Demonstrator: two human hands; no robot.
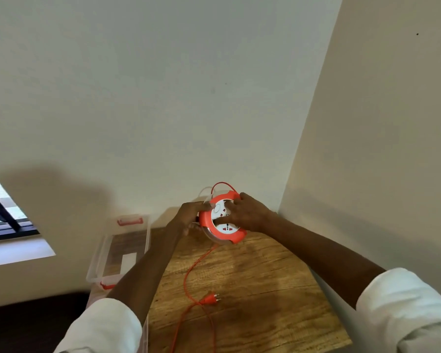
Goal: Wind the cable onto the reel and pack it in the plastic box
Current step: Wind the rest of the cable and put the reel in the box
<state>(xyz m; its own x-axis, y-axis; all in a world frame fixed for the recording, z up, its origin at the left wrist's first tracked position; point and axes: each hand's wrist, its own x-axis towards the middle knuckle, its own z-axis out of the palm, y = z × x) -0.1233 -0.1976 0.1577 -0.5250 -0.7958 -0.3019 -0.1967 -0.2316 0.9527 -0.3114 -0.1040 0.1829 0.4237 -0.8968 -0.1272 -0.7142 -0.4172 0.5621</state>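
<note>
An orange and white cable reel [220,220] with sockets on its face is held tilted above the far end of the wooden table [265,289]. My left hand [191,216] grips its left edge. My right hand [250,212] holds the right side, fingers curled over the face. An orange cable [188,273] hangs from the reel's underside and trails across the table toward me. Its plug [210,299] lies on the table. A short loop of cable arches over the reel's top. The clear plastic box [120,250] with orange latches stands open at the table's left edge.
White walls meet in a corner just behind the reel. The table's right side runs along the right wall. A window [0,212] with dark bars is at the far left, with dark floor below it.
</note>
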